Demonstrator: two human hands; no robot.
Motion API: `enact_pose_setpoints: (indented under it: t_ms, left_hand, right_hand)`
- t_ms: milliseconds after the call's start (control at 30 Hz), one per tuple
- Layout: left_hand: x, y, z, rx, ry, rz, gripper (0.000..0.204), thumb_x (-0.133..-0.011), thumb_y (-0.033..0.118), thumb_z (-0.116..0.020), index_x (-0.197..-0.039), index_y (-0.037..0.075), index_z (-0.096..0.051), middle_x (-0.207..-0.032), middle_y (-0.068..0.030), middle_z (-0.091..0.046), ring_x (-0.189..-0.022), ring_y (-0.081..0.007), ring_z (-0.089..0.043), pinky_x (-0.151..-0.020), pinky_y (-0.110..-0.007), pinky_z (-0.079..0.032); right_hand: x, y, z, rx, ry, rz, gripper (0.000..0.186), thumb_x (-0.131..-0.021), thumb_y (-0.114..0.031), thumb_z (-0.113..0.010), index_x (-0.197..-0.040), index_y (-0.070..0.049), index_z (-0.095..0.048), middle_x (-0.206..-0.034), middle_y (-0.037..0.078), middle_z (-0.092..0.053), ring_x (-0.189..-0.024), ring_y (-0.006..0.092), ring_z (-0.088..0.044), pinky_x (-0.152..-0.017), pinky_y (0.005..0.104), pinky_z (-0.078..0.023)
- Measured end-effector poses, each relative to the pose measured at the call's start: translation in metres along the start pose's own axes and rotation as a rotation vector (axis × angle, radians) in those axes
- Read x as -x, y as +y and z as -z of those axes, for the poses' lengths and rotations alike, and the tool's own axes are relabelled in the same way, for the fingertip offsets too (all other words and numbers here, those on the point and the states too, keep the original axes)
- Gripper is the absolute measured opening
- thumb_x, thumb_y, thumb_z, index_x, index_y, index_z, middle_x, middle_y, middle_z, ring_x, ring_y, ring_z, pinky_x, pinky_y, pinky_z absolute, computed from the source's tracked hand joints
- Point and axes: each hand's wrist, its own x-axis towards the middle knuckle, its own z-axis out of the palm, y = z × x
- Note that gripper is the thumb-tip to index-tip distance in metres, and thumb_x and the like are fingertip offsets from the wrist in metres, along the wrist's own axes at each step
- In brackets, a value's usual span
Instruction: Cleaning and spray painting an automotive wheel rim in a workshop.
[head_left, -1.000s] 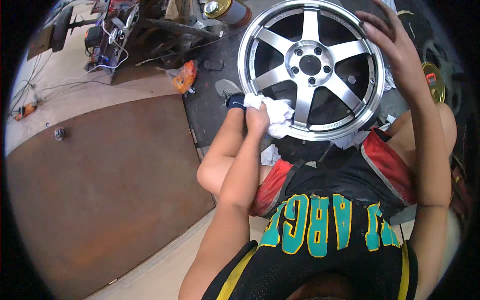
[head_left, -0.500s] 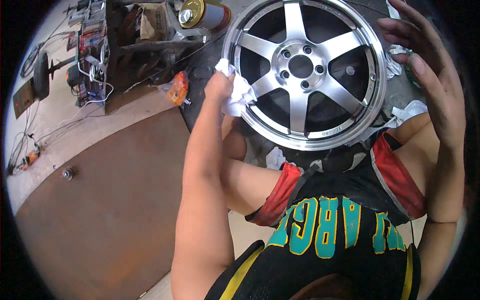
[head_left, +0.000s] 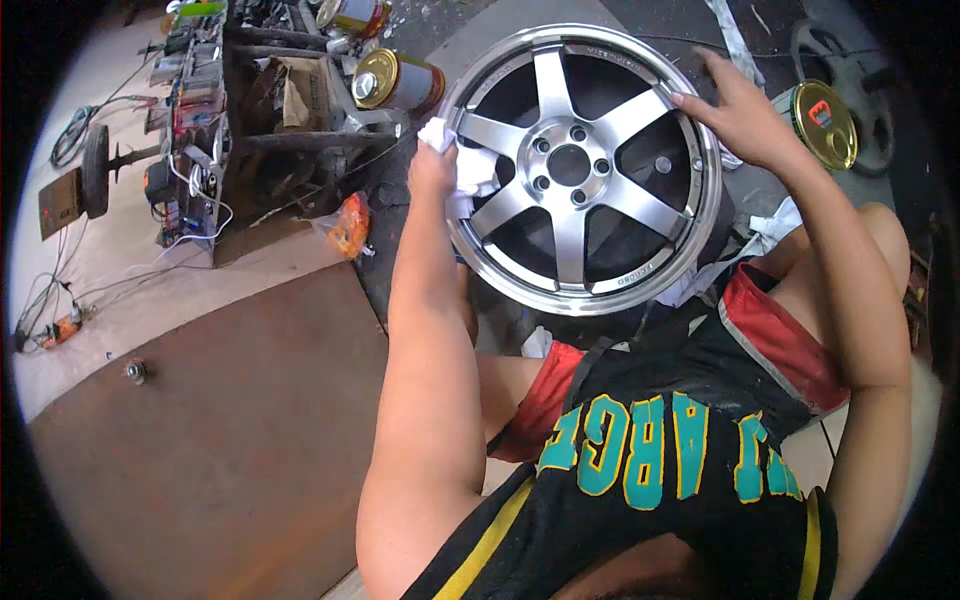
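A silver six-spoke car wheel (head_left: 568, 235) lies face up in front of me. My left hand (head_left: 432, 170) is closed around a crumpled white cloth (head_left: 476, 172), which rests against the wheel's left edge. At the upper right of the wheel is my right hand (head_left: 748, 112), its fingers spread. Its thumb touches the outer lip, and the index finger stretches out beyond the edge. The other right fingers are partly hidden.
Metal cans (head_left: 398, 82) stand beyond the wheel to the left, and a gold-lidded can (head_left: 824, 125) stands at the right. White rags (head_left: 775, 228) lie beside my right leg. An orange plastic bag (head_left: 350, 228) sits near a cluttered rack (head_left: 205, 130). A brown board (head_left: 210, 430) covers the left floor.
My right hand has come down and left from its raised position to the wheel's upper right edge. My left hand keeps the cloth at the left edge. The view has shifted.
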Motion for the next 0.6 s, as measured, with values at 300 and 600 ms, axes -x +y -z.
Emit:
enact_pose_setpoints:
  t_ms: [300, 600]
  left_hand:
    - [0.106, -0.065, -0.052, 0.322, 0.108, 0.174, 0.055, -0.098, 0.042, -0.062, -0.126, -0.005, -0.064, -0.121, -0.0332, -0.068, -0.117, -0.0474, -0.065, -0.1, -0.052, -0.05]
    - [0.283, -0.004, -0.09, 0.713, -0.135, 0.478, 0.064, -0.107, 0.049, -0.044, -0.124, -0.01, -0.066, -0.119, -0.0342, -0.069, -0.117, -0.0461, -0.066, -0.097, -0.05, -0.049]
  right_hand:
    - [0.049, 0.016, -0.029, -0.103, -0.651, -0.463, 0.085, -0.089, -0.057, -0.074, -0.129, 0.015, -0.057, -0.112, 0.03, -0.071, -0.102, 0.0372, -0.072, -0.089, 0.0458, -0.056]
    - [-0.02, 0.051, -0.063, -0.406, -0.061, -0.438, 0.098, -0.083, -0.061, -0.075, -0.142, 0.014, -0.05, -0.132, 0.033, -0.063, -0.111, 0.0362, -0.07, -0.093, 0.0443, -0.055]
